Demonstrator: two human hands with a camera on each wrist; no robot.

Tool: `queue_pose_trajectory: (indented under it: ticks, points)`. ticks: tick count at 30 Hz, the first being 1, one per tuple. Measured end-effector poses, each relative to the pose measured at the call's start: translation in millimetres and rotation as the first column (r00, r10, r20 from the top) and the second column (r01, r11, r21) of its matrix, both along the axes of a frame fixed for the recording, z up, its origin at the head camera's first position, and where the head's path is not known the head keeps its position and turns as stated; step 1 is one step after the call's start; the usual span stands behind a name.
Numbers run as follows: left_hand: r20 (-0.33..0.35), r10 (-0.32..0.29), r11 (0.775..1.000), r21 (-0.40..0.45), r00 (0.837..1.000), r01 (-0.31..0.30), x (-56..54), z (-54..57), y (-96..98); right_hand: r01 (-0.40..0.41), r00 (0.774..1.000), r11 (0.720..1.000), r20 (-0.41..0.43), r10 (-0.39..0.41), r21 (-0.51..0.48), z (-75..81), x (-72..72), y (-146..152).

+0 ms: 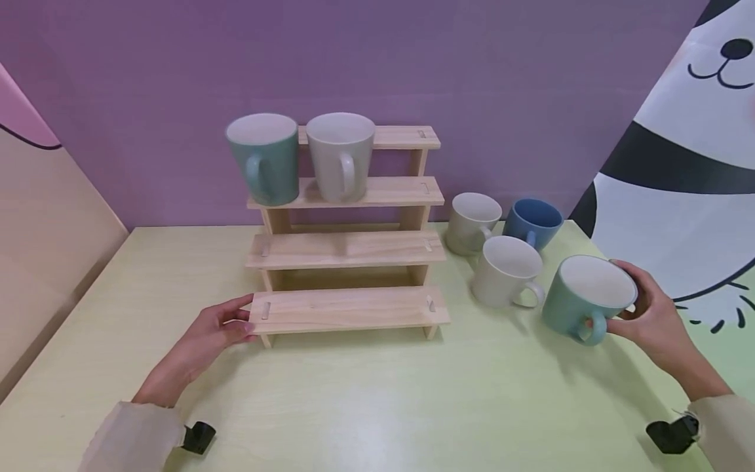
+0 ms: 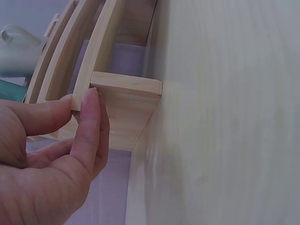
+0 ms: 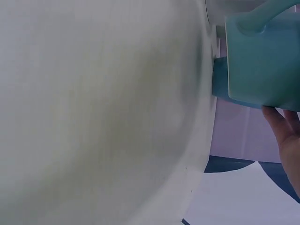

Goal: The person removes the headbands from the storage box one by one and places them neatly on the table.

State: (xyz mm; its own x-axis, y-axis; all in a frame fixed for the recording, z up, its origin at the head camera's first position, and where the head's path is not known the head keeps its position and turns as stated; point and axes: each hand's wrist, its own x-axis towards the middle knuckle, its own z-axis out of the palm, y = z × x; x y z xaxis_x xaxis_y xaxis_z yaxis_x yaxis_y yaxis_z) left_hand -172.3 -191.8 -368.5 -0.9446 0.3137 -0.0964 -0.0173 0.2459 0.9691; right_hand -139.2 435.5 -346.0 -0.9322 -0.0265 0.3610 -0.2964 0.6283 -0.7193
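Gripping the teal mug [image 1: 572, 301] just above the tabletop [image 1: 354, 400] at right, the right hand [image 1: 657, 324] has its fingers [image 3: 278, 125] clamped on the mug's right side, while the left hand [image 1: 206, 341] pinches the wooden rack [image 1: 348, 309] at its near left corner. I'd judge the mug stiff, slick, fairly light yet breakable, best held by its side or handle [image 1: 598, 324]. Its long axis is roughly upright, slightly tilted, the handle pointing near.

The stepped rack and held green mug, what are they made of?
Stepped rack: apparently plain, uncoated wood; its pale surface shows grain. Held green mug: probably ceramic with a satin glaze, given its smooth, even colour and white inside; plastic is possible.
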Motion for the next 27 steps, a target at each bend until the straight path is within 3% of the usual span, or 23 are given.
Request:
queue_pose_trajectory:
  ticks: [12, 18, 23, 27]
  points:
    - [-0.001, 0.002, 1.000, 0.004, 1.000, -0.002, -0.6, -0.2, 0.1, -0.017, 1.000, 0.996, 0.001, 0.017, -0.093, -5.3, -36.3, 7]
    - [-0.005, -0.010, 1.000, 0.009, 1.000, 0.011, -0.9, -0.3, 1.4, 0.018, 1.000, 0.997, 0.018, -0.016, -0.072, -6.6, -47.4, 11]
    - [0.013, 0.009, 1.000, 0.001, 1.000, -0.009, -1.5, 0.4, 1.6, 0.001, 1.000, 0.986, 0.030, 0.004, -0.168, -10.0, -55.7, 14]
    - [0.021, 0.023, 1.000, -0.008, 1.000, -0.023, -1.4, 1.2, 1.7, -0.002, 0.999, 0.983, 0.036, 0.009, -0.181, -12.2, -59.5, 15]
